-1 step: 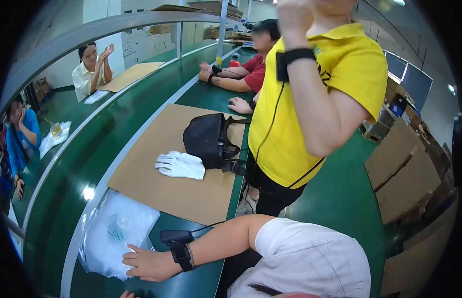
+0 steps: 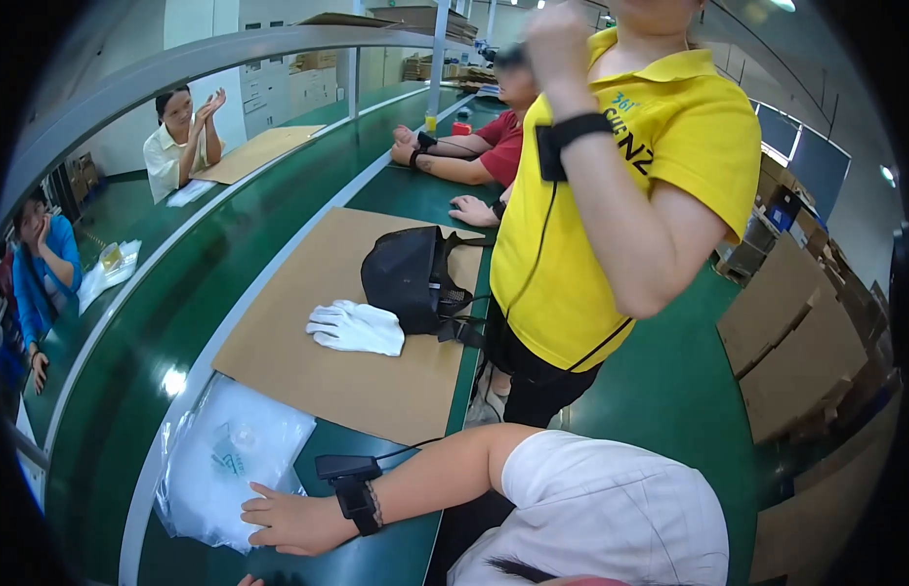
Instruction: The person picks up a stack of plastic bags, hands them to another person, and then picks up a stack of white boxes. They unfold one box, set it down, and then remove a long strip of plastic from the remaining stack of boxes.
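Note:
My right hand [image 2: 296, 520] lies palm down with its fingers stretched out, the fingertips on a stack of clear plastic bags [image 2: 215, 439] at the near left of the green table. A black strap with a small box [image 2: 355, 491] sits round that wrist, and a cable runs from it. Of my left hand [image 2: 250, 580] only fingertips show at the lower edge, so its grip is hidden. Beyond the bags, a white glove [image 2: 357, 327] rests on a flat cardboard sheet [image 2: 328, 391]. Beside the glove lies a black cloth item with straps [image 2: 404, 278].
A person in a yellow shirt [image 2: 562, 264] stands close by at the table's right side. Farther along, a person in red [image 2: 503, 146] rests both arms on it. Two people sit across the green conveyor [image 2: 181, 332]. Cardboard sheets [image 2: 796, 352] lean at the right.
The yellow-shirted person's raised hand and forearm have shifted slightly left, uncovering more of the shirt front. My right hand has stayed in place on the bags.

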`<state>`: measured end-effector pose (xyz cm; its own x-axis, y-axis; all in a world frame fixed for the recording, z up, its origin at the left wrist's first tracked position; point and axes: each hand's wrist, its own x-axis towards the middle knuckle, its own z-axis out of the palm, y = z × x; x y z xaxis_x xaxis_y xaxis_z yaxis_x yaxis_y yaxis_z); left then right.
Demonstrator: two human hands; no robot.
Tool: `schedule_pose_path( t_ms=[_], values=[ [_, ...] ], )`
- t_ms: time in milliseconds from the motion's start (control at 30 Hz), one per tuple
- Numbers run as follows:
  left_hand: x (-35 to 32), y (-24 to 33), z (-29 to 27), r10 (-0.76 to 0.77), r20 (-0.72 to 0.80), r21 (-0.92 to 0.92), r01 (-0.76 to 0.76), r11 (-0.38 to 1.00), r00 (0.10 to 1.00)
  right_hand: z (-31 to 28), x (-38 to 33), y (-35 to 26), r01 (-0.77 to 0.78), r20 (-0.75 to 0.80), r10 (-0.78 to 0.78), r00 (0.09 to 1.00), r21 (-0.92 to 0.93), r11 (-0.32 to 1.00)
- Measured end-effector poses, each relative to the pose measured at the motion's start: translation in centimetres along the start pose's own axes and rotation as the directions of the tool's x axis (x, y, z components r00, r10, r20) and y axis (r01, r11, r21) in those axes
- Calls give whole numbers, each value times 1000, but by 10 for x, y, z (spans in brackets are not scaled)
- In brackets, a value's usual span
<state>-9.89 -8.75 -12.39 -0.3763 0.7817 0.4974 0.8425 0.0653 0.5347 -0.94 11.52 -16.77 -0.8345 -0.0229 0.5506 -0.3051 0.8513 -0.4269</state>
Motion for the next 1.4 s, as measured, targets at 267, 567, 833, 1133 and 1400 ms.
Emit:
schedule_pose_path(
  t_ms=[267, 567, 833, 1133, 1400],
  values=[
    [-4, -2, -11, 40, -50, -23, -41, 999, 998, 7, 9, -6, 60, -114, -50, 992, 85, 995],
    [-1, 12, -11, -84, -45, -44, 82, 996, 995, -1, 7, -4, 85, -145, -65, 987, 134, 987],
    [6, 4, -6, -113, -169, -48, 106, 993, 979, -25, 4, -9, 30, -15, -30, 999, -19, 999],
    [-4, 8, -20, -152, -213, 0, 156, 988, 965, -31, 15, -25, 23, -47, -21, 999, 43, 999],
    [-1, 1, -14, -195, -192, -22, 195, 981, 962, -33, 11, -17, 1, -56, 3, 998, 70, 998]
  ],
)
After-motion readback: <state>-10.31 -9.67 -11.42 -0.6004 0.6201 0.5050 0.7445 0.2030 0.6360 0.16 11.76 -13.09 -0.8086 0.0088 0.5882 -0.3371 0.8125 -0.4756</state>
